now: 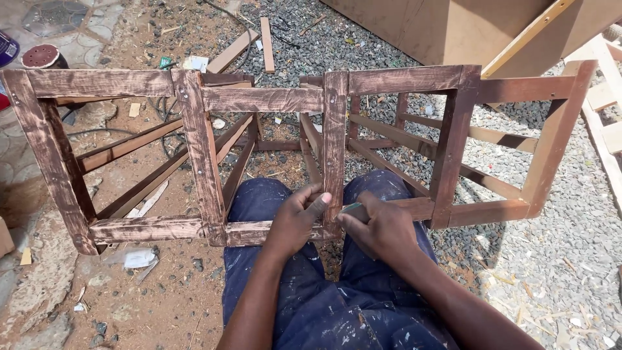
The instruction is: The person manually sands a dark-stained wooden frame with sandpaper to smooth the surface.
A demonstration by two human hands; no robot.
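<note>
Outdoors, on gravel and sandy dirt, the dark-stained wooden frame lies across the person's knees. The left hand clamps its lower rail; the right hand, just beside, pinches a small greenish scrap against the upright. Offcuts lie beyond the frame.

Outdoors in bright daylight, the ground is reddish-brown dirt on the left of the frame and grey gravel on the right and top centre. Loose wood offcuts lie on the gravel at the top. A large brown plywood panel fills the upper right, with pale timber battens at the right edge. Paving stones show at upper left.
</note>
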